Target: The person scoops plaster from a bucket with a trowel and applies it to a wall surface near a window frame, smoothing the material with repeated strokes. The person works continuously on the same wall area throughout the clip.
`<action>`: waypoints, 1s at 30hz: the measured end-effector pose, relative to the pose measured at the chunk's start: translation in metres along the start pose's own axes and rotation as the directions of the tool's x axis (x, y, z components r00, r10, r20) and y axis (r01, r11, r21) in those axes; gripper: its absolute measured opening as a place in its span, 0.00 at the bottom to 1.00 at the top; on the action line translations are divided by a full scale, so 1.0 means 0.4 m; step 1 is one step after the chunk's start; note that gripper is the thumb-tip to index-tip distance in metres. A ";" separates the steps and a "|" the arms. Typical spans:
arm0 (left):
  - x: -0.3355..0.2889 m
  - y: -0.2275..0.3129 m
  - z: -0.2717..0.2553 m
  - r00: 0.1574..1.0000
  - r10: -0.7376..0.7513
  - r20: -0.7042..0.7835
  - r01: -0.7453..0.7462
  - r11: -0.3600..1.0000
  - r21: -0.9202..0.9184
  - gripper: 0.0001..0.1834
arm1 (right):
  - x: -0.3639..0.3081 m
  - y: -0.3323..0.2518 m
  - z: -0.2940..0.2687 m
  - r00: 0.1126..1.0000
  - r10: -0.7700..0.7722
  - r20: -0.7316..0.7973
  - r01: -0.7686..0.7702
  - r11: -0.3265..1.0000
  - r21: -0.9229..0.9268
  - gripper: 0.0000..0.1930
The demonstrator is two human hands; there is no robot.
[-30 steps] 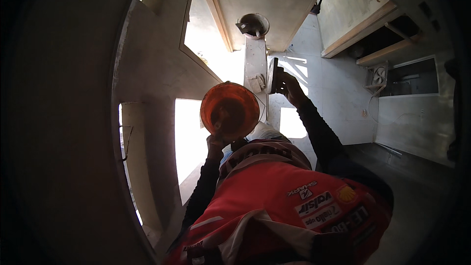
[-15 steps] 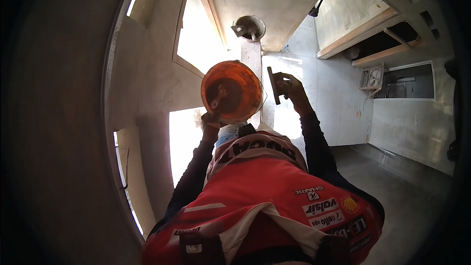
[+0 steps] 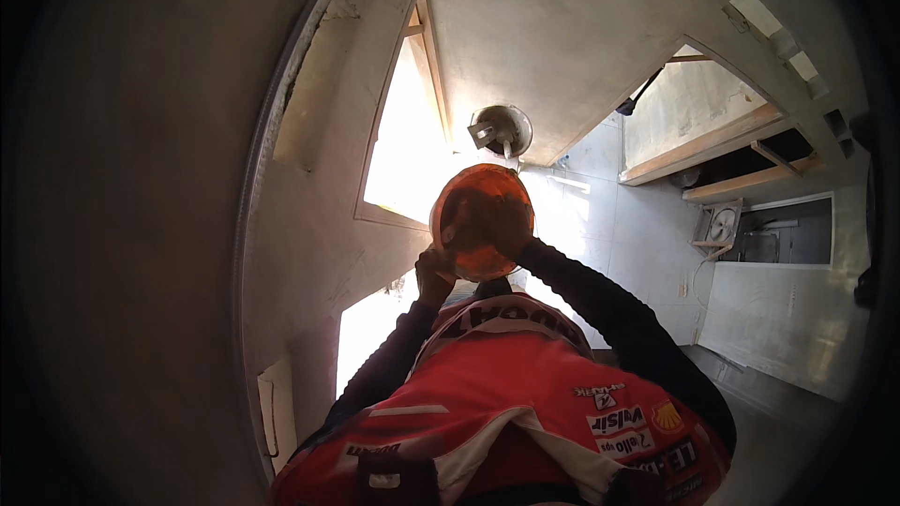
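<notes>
An orange bucket (image 3: pixel 480 195) hangs in front of my body, its open mouth facing up toward me and its inside dark and shaded. My left hand (image 3: pixel 434 276) is closed on the bucket's near left rim. Reaching in over the right side, my right hand (image 3: pixel 511 236) is down inside the bucket, its fingers lost in shadow. The flat rectangular float that this hand held a moment ago cannot be made out now. What lies at the bottom of the bucket is too dark to tell.
Beyond the bucket stands a round grey container (image 3: pixel 514 122) with tools in it. Bright wall openings (image 3: pixel 403 145) lie to the left. To the right are a wood-edged opening (image 3: pixel 698 152), a boxed fan (image 3: pixel 721 223) and pale floor tiles (image 3: pixel 647 253).
My right hand has moved left, from beside the bucket into it, taking the float out of sight. The bucket sits lower and farther right in view as the whole view has shifted.
</notes>
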State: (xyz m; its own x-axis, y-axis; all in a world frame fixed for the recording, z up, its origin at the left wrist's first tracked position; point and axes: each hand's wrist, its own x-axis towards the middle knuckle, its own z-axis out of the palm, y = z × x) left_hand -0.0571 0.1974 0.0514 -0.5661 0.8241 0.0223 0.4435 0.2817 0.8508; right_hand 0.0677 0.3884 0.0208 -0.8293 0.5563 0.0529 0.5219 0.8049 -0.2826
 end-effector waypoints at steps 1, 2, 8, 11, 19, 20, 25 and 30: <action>0.022 0.006 0.001 0.999 -0.052 -0.006 0.051 0.998 -0.040 0.13 | 0.022 0.017 -0.003 1.000 -0.010 -0.005 0.010 1.000 0.030 0.19; 0.046 0.008 0.004 0.999 -0.047 -0.014 0.045 0.993 -0.113 0.13 | 0.042 0.033 -0.005 0.998 -0.007 0.069 0.005 1.000 0.020 0.19; 0.131 -0.003 -0.015 0.990 0.113 -0.082 -0.116 0.993 -0.035 0.15 | 0.133 0.069 -0.025 0.999 -0.039 0.005 0.040 0.977 -0.210 0.16; 0.167 -0.005 -0.025 0.985 -0.172 -0.004 0.169 0.974 -0.150 0.17 | 0.173 0.060 -0.046 0.999 -0.014 0.041 0.021 0.985 -0.171 0.12; 0.212 0.008 -0.045 0.991 0.044 -0.128 -0.050 0.998 -0.042 0.18 | 0.273 0.094 -0.048 0.974 -0.224 -0.030 0.218 0.967 -0.129 0.11; 0.218 0.005 -0.039 0.991 -0.084 -0.107 0.067 0.985 -0.158 0.19 | 0.284 0.101 -0.053 0.966 -0.256 -0.026 0.251 0.960 -0.124 0.12; 0.262 -0.032 -0.002 0.920 -0.378 -0.104 0.311 0.865 -0.394 0.18 | 0.391 0.150 -0.178 0.924 -0.355 0.141 0.369 0.925 -0.091 0.18; 0.313 -0.071 0.052 0.855 -0.509 -0.104 0.259 0.591 -0.764 0.15 | 0.629 0.300 -0.327 0.924 -0.277 0.263 -0.006 0.677 0.736 0.20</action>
State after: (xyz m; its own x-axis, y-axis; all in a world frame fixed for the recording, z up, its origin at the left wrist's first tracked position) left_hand -0.1260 0.3027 0.0193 -0.7816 0.5100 -0.3592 -0.4154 0.0040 0.9096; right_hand -0.0524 0.6521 0.1257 -0.9637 0.2365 -0.1241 0.2110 0.3893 -0.8966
